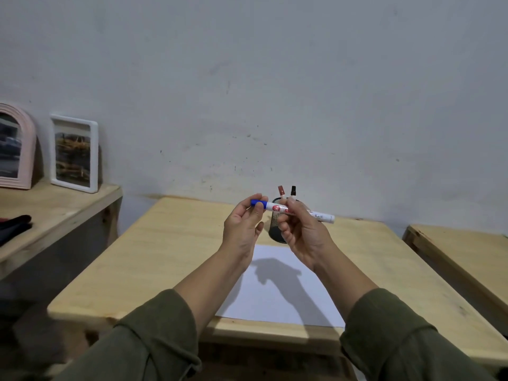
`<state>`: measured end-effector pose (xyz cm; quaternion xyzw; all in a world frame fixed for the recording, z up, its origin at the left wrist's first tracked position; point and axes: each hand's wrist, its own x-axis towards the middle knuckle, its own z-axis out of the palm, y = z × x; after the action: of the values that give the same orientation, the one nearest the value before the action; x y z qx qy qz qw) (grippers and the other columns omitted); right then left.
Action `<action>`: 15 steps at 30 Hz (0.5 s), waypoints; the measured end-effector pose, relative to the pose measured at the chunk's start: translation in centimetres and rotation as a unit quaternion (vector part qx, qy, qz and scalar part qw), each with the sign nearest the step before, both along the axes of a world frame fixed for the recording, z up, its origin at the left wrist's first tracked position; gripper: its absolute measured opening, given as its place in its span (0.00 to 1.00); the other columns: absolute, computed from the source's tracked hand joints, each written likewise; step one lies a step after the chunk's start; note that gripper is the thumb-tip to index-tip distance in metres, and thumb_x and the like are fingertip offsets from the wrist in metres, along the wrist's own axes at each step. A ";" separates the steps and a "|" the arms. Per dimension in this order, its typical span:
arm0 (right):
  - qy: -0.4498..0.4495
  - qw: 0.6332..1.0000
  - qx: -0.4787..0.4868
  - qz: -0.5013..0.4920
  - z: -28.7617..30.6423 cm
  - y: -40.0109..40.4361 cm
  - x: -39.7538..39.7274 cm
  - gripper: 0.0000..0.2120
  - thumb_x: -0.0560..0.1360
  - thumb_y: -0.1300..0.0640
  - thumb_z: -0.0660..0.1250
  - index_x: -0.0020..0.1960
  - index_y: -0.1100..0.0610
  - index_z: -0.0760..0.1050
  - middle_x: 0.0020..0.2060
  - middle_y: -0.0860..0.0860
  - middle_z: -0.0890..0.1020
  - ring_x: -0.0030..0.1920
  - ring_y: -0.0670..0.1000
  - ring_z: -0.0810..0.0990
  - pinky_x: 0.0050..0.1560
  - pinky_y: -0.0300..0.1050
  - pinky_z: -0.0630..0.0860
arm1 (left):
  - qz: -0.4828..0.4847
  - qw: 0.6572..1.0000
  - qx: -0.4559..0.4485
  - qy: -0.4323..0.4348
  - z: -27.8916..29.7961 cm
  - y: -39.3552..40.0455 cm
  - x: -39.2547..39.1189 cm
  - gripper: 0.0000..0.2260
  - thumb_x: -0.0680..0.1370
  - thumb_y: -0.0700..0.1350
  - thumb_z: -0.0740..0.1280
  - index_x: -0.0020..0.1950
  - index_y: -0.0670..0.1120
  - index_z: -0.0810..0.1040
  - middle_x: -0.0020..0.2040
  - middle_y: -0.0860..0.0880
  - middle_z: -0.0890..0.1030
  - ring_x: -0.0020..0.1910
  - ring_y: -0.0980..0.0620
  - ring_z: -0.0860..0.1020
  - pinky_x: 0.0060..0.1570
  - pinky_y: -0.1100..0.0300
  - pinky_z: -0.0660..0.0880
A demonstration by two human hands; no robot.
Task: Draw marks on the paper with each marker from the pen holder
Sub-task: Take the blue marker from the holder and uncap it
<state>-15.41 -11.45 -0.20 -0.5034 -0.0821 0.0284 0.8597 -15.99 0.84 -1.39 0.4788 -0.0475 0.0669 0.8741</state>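
Blue-capped marker (291, 210) held level between both hands above the counter (154, 259); left hand (243, 229) pinching the blue cap (258, 203), right hand (305, 232) closed round the white barrel; pen holder (275, 225) just behind the hands, red marker (281, 191) and black marker (293, 191) standing in it; paper (277, 292) flat below the hands, unmarked.

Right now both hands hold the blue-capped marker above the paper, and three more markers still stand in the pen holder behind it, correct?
Not quite: the head view shows two markers in the pen holder, a red-capped marker and a black-capped marker, not three. The rest holds: the left hand and right hand hold the blue-capped marker above the paper.
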 end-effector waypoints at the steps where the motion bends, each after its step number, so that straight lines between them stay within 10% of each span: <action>1: -0.007 1.000 -0.006 0.002 0.0 0.3 -0.1 0.07 0.77 0.55 0.63 0.45 0.58 0.76 0.25 0.51 0.79 0.24 0.45 0.75 0.25 0.33 0.73 | 0.010 1.000 0.004 0.006 -0.1 0.2 -0.1 0.04 0.76 0.44 0.66 0.46 0.53 0.78 0.40 0.62 0.83 0.46 0.64 0.77 0.48 0.62 0.68; 10: -0.043 0.998 -0.038 0.012 -0.7 1.9 -0.6 0.06 0.78 0.57 0.62 0.45 0.59 0.75 0.25 0.52 0.78 0.27 0.48 0.75 0.26 0.35 0.72 | 0.041 0.997 0.007 0.059 -0.9 1.8 0.3 0.05 0.76 0.43 0.66 0.42 0.52 0.78 0.41 0.57 0.82 0.49 0.56 0.77 0.42 0.61 0.67; 15: -0.084 0.993 -0.073 0.047 -1.2 2.4 -0.8 0.07 0.78 0.60 0.61 0.44 0.60 0.76 0.30 0.54 0.79 0.28 0.47 0.77 0.29 0.36 0.74 | 0.091 0.986 -0.041 0.130 -1.2 2.4 0.9 0.10 0.73 0.48 0.69 0.36 0.44 0.76 0.33 0.49 0.74 0.34 0.54 0.72 0.35 0.63 0.68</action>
<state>-16.22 -9.06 -1.36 -0.5610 -0.1754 0.0320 0.8084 -15.13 3.22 -2.54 0.4498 0.1132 0.0846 0.8819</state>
